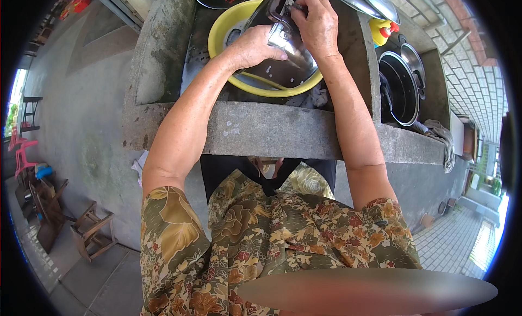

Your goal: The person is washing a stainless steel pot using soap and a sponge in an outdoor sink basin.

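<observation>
Over a yellow plastic basin (220, 51) a dark, glossy piece of cookware (261, 15) is held tilted. It has a shiny metal fitting (281, 35); whether it is a pot or a lid I cannot tell. My left hand (255, 47) grips it near the fitting, thumb across the front. My right hand (320, 24) pinches a small dark piece (301, 8) against its upper part. My fingers partly hide that piece, so its kind is unclear. White foam spots show below the metal fitting. The basin stands inside a concrete sink (265, 126).
A wet cloth (318, 96) lies beside the basin. Metal lids (367, 4) rest at the upper right, above a yellow bottle (379, 30). The right compartment holds a dark-lined pot (401, 87). A striped cloth (442, 138) hangs over the edge. Wooden stools (91, 230) stand at left.
</observation>
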`<action>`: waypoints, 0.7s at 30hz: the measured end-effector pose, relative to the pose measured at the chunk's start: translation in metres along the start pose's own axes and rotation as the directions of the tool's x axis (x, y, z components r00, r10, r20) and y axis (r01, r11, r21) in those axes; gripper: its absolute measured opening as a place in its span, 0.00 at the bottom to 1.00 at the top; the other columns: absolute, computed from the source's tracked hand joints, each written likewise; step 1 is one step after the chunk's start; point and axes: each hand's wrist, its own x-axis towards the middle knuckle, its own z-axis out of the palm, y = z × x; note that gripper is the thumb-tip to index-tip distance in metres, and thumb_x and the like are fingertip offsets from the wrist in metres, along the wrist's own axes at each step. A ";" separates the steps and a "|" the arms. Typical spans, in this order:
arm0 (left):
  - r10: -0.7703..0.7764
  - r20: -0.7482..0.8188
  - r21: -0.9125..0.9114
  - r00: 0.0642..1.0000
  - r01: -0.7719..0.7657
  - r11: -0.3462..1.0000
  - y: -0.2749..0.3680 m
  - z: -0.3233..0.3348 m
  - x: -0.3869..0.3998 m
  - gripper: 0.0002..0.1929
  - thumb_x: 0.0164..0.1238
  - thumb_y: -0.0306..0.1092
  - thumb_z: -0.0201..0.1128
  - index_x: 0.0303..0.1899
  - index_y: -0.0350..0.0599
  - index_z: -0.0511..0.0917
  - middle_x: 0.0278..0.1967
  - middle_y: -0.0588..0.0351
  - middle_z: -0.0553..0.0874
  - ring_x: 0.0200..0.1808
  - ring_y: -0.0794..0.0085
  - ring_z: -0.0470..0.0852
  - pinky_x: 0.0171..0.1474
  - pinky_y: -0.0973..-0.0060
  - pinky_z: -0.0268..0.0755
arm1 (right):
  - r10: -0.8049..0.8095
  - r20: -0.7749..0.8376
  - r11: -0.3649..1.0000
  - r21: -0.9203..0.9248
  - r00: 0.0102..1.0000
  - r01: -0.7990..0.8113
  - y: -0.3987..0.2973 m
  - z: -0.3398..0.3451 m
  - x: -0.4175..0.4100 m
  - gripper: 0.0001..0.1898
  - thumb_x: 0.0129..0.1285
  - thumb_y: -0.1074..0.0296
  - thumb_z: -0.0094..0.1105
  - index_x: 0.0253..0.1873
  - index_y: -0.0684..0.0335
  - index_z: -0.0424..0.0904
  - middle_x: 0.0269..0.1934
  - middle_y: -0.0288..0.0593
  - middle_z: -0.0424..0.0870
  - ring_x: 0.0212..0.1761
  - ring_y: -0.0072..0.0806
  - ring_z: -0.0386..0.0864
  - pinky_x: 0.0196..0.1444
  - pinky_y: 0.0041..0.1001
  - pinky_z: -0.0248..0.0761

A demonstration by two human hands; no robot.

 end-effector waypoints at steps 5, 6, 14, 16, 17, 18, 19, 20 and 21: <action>0.001 -0.015 -0.049 1.000 -0.001 0.999 -0.009 -0.003 0.000 0.22 0.51 0.30 0.73 0.50 0.41 0.79 0.42 0.54 0.87 0.45 0.67 0.83 0.54 0.71 0.72 | -0.032 -0.033 0.999 0.009 0.999 0.033 -0.007 0.001 -0.002 0.08 0.51 0.79 0.64 0.35 0.65 0.75 0.32 0.51 0.73 0.35 0.49 0.75 0.38 0.39 0.70; -0.014 -0.006 -0.044 1.000 0.013 0.999 -0.007 -0.006 0.000 0.21 0.51 0.30 0.73 0.49 0.40 0.79 0.42 0.54 0.87 0.45 0.67 0.83 0.54 0.72 0.71 | -0.047 0.064 0.999 -0.001 0.997 0.047 -0.003 0.003 -0.005 0.11 0.52 0.78 0.65 0.42 0.61 0.83 0.36 0.40 0.80 0.39 0.34 0.81 0.44 0.29 0.74; -0.009 -0.007 0.009 1.000 0.009 1.000 -0.007 -0.007 -0.001 0.21 0.51 0.29 0.72 0.49 0.41 0.80 0.41 0.54 0.87 0.45 0.67 0.83 0.54 0.71 0.71 | -0.116 0.115 0.993 0.005 0.987 0.116 -0.003 0.002 -0.004 0.09 0.52 0.72 0.65 0.40 0.61 0.82 0.34 0.42 0.78 0.38 0.40 0.80 0.42 0.34 0.74; -0.002 0.030 0.015 1.000 0.002 1.000 -0.005 -0.006 0.000 0.20 0.52 0.29 0.72 0.49 0.41 0.80 0.42 0.54 0.87 0.45 0.67 0.83 0.55 0.71 0.71 | -0.090 -0.012 0.992 -0.091 0.996 0.088 -0.012 -0.004 -0.004 0.06 0.52 0.76 0.64 0.34 0.65 0.75 0.32 0.50 0.73 0.36 0.49 0.76 0.39 0.39 0.71; 0.000 0.033 0.015 0.999 0.000 1.000 -0.004 -0.005 0.000 0.20 0.52 0.29 0.72 0.49 0.41 0.80 0.42 0.54 0.87 0.45 0.67 0.83 0.55 0.71 0.71 | -0.088 -0.014 0.992 -0.094 0.996 0.086 -0.009 -0.004 -0.003 0.06 0.52 0.76 0.64 0.34 0.65 0.75 0.32 0.50 0.73 0.36 0.49 0.76 0.39 0.39 0.71; -0.008 0.043 -0.007 0.999 0.008 1.000 -0.004 -0.005 0.000 0.21 0.52 0.28 0.72 0.50 0.41 0.79 0.42 0.53 0.87 0.45 0.67 0.83 0.54 0.71 0.71 | -0.067 -0.027 0.993 -0.100 0.997 0.064 -0.007 -0.003 -0.001 0.06 0.52 0.75 0.64 0.34 0.65 0.76 0.32 0.50 0.74 0.36 0.48 0.76 0.40 0.40 0.71; -0.015 0.054 -0.029 0.998 0.017 0.999 -0.004 -0.005 -0.001 0.21 0.52 0.28 0.72 0.50 0.40 0.79 0.43 0.53 0.87 0.45 0.67 0.83 0.54 0.71 0.71 | -0.046 -0.041 0.994 -0.105 0.998 0.042 -0.006 -0.003 -0.001 0.07 0.53 0.74 0.65 0.34 0.66 0.76 0.32 0.50 0.74 0.37 0.48 0.76 0.40 0.40 0.72; -0.015 0.045 -0.041 0.999 0.017 0.999 -0.004 -0.006 -0.002 0.21 0.52 0.28 0.72 0.50 0.40 0.79 0.43 0.54 0.87 0.45 0.69 0.82 0.55 0.72 0.71 | -0.055 -0.033 0.994 -0.099 0.998 0.051 -0.004 -0.003 -0.003 0.07 0.53 0.73 0.65 0.34 0.66 0.76 0.32 0.49 0.75 0.37 0.48 0.77 0.41 0.40 0.72; -0.016 0.054 -0.035 0.998 0.018 0.999 -0.004 -0.009 -0.004 0.21 0.52 0.28 0.72 0.50 0.40 0.79 0.43 0.54 0.87 0.45 0.69 0.82 0.55 0.72 0.71 | -0.065 -0.010 0.992 -0.110 0.998 0.064 -0.010 -0.005 -0.005 0.07 0.52 0.73 0.64 0.34 0.66 0.76 0.32 0.50 0.75 0.37 0.49 0.77 0.41 0.40 0.72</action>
